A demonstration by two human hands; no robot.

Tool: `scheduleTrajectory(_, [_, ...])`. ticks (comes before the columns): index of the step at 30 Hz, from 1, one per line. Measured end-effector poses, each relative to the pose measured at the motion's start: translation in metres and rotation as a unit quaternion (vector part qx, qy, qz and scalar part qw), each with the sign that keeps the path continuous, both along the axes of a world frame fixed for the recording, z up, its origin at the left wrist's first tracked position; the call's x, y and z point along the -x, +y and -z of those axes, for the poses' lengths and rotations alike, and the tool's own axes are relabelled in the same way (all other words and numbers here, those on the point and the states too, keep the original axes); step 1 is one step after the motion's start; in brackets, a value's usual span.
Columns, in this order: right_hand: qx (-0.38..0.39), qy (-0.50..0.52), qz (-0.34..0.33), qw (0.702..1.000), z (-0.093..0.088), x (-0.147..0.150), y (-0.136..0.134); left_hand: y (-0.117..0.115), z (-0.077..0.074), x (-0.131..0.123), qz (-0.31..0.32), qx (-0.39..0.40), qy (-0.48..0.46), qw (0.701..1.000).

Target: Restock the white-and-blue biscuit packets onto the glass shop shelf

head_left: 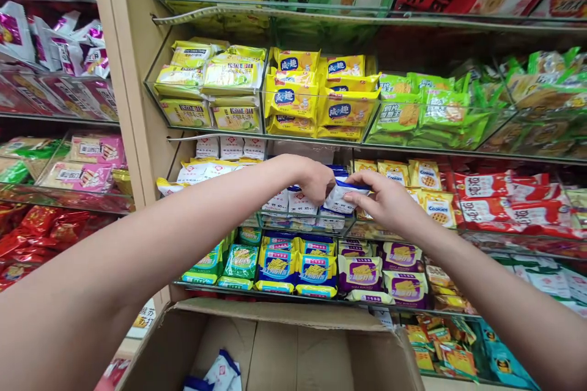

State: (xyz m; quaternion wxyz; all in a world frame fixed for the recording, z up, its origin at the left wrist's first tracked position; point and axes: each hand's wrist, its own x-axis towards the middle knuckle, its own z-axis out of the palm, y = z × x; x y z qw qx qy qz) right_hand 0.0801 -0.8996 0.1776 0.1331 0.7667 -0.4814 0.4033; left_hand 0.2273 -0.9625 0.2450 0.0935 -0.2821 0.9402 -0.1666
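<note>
At centre frame, the left hand and right hand together pinch a small white-and-blue foil snack packet above the clear plastic shelf bin. It looks light, soft and crinkly, probably slippery; its edges seem the safest grip.

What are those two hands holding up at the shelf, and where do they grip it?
A white-and-blue snack packet: right hand pinches its right end, left hand its left end.

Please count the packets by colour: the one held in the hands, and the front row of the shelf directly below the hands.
White-and-blue packet, held by the left hand and the right hand: 1
Green packets: 2
Blue packets: 2
Purple packets: 2
Total: 7
</note>
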Motion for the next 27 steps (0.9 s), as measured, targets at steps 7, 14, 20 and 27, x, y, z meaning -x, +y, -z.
scheduleTrajectory(7, [-0.014,-0.017,-0.003,1.0,0.003,0.009,-0.001,-0.001,0.008,0.001,0.005,0.021,0.029,0.999])
scheduleTrajectory(14, [-0.047,0.085,0.028,0.995,-0.007,0.005,-0.005,0.0,0.005,0.008,-0.019,0.027,0.029,0.999])
scheduleTrajectory(20, [-0.006,0.162,0.095,0.982,0.004,-0.007,-0.019,-0.005,0.007,0.01,-0.021,0.012,0.046,0.999])
scheduleTrajectory(27, [0.022,0.189,0.139,0.972,0.016,-0.01,-0.013,0.003,-0.007,-0.039,0.002,-0.004,0.096,0.995])
